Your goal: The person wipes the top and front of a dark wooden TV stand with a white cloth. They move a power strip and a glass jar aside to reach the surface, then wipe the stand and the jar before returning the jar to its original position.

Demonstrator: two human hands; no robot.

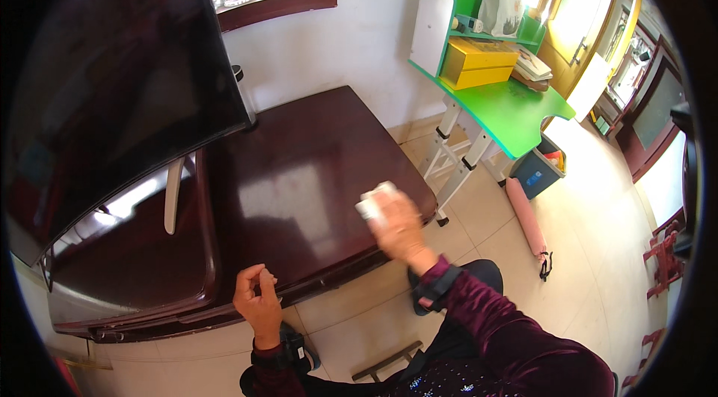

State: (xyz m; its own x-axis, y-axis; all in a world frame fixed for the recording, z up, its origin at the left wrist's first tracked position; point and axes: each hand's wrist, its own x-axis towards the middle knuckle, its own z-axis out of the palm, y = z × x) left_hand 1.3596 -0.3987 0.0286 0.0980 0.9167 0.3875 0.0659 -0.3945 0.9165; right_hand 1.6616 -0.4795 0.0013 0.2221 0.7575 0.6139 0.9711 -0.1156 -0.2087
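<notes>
A folded white cloth or tissue [368, 207] is held under the fingers of my right hand [397, 227], which is slightly blurred. The hand is over the front right part of a glossy dark-red wooden cabinet top [269, 156]; whether the cloth touches the wood is hard to tell. At the cabinet's front edge, my left hand [258, 301] is raised with its fingers curled and the thumb near the index finger. Its palm is hidden, so I cannot tell if anything small is inside.
A large black television [129, 60] stands on the cabinet's left, its pale foot [173, 195] on the raised section. Right of the cabinet are a green desk [499, 111] with a yellow box [477, 63], a waste bin [535, 172] and a pink roll [525, 217]. A wooden stool [387, 362] is below me.
</notes>
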